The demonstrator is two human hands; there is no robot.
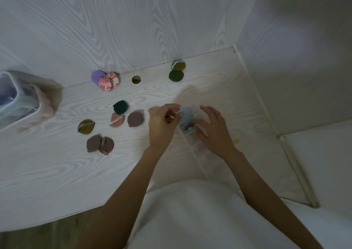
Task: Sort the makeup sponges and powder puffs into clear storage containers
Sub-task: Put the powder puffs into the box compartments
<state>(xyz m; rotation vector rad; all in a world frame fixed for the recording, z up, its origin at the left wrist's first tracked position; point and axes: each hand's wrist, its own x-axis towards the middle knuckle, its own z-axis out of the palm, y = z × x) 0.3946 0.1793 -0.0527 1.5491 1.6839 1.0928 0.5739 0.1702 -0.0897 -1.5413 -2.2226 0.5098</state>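
Two hands over clear divided tray point(192, 149), left hand point(162, 123) pinching soft pale-blue puff point(185, 118), right hand point(214, 129) fingers spread.

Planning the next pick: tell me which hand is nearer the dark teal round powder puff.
Left. The left hand is just right of the dark teal round powder puff; the right hand lies farther right.

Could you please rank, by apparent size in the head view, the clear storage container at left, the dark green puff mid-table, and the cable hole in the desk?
1. clear storage container, though the frame edge crops it
2. dark green puff
3. cable hole, though it lies farther from the camera
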